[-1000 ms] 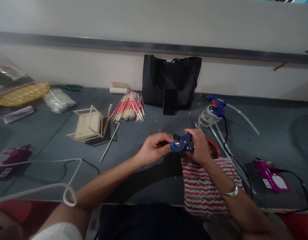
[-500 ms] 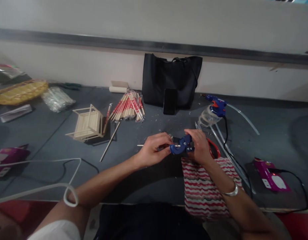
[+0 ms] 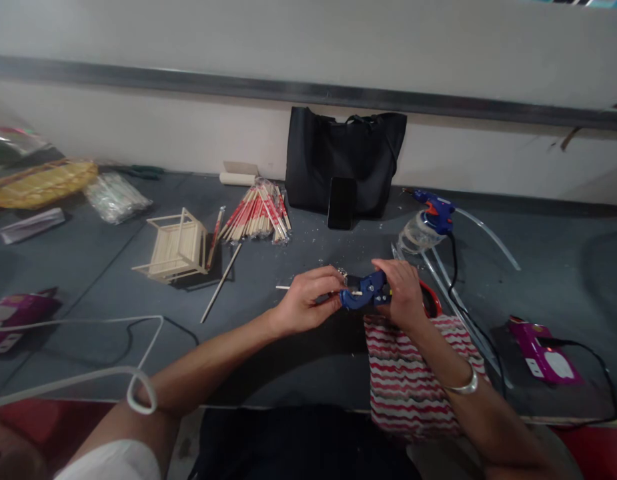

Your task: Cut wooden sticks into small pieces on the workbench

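My right hand is closed around a blue cutter with a red handle, held just above the dark table. My left hand pinches a thin wooden stick whose end passes into the cutter's jaw; a short tip shows inside the blue jaw. A red and white striped cloth lies under my right wrist. A silver bangle is on my right arm.
A small stick-built frame, a loose stick and a bundle of wrapped chopsticks lie left of centre. Behind stand a black bag and a phone. A blue glue gun sits at right, purple packets near both edges.
The stick's free end now sticks out to the left of my left hand. Both hands have stayed almost in place, shifting slightly right.
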Available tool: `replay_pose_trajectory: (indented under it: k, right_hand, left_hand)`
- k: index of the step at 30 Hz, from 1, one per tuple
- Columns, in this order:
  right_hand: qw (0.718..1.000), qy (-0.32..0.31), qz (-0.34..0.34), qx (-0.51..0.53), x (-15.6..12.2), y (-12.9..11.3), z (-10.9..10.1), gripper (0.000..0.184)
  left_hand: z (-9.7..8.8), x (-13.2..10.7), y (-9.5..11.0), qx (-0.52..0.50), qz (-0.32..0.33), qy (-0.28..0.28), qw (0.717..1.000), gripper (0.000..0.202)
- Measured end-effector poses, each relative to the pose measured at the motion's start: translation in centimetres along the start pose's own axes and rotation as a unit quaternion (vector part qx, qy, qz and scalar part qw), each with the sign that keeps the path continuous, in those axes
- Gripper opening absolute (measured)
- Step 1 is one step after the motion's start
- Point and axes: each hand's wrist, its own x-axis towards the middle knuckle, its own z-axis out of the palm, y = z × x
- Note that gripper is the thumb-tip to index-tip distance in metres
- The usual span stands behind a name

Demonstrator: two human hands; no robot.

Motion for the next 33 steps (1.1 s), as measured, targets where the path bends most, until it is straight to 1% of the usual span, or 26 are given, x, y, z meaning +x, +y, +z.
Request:
replay_pose_trajectory:
  k: [4, 6, 9, 12, 14, 15, 17, 19, 23, 25, 29, 33]
  right_hand:
    - [1.000, 0.002, 0.000, 0.010, -0.3, 0.2, 0.1, 0.045]
    - [1.000, 0.003, -0.007, 0.016, -0.3, 0.2, 0.1, 0.035]
    - [0.999, 0.027, -0.020, 0.007, -0.1, -0.2, 0.1, 0.018]
    - [0.999, 0.030, -0.009, -0.011, 0.2, -0.7, 0.0, 0.007]
    - [1.000, 0.019, 0.000, -0.018, 0.3, -0.8, 0.0, 0.003]
    - [1.000, 0.011, 0.004, -0.020, 0.2, -0.8, 0.0, 0.003]
    - [1.000, -0.007, 0.012, -0.020, 0.1, -0.6, 0.1, 0.009]
    - [0.999, -0.019, 0.023, -0.022, -0.1, -0.4, 0.4, 0.014]
    - [0.998, -0.039, 0.043, -0.024, -0.3, 0.0, 0.8, 0.011]
    - [0.997, -0.052, 0.047, -0.021, -0.3, 0.1, 1.0, 0.010]
    - [0.998, -0.049, 0.041, -0.016, -0.4, 0.1, 1.2, 0.009]
    - [0.997, -0.053, 0.050, -0.032, -0.6, 0.1, 1.6, 0.007]
  left_hand:
    - [0.2, -0.1, -0.1, -0.009, -0.013, 0.005, 1.000, 0.017]
    - [0.3, -0.2, -0.2, -0.018, -0.023, 0.006, 1.000, 0.020]
    - [0.2, -0.2, -0.2, -0.040, -0.027, 0.009, 0.999, 0.027]
    - [0.0, -0.1, -0.2, -0.049, -0.040, 0.001, 0.998, 0.033]
    - [-0.1, 0.0, -0.4, -0.058, -0.070, -0.015, 0.996, 0.037]
    - [-0.2, 0.1, -0.4, -0.067, -0.092, -0.028, 0.993, 0.039]
    - [-0.4, 0.2, -0.6, -0.088, -0.133, -0.056, 0.986, 0.045]
    - [-0.7, 0.4, -0.8, -0.102, -0.160, -0.081, 0.978, 0.049]
    - [-1.1, 0.7, -1.2, -0.131, -0.204, -0.143, 0.959, 0.055]
    - [-1.3, 0.7, -1.4, -0.148, -0.230, -0.165, 0.948, 0.055]
    - [-1.2, 0.8, -1.8, -0.216, -0.254, -0.166, 0.928, 0.050]
    - [-1.3, 1.0, -2.0, -0.266, -0.272, -0.169, 0.909, 0.042]
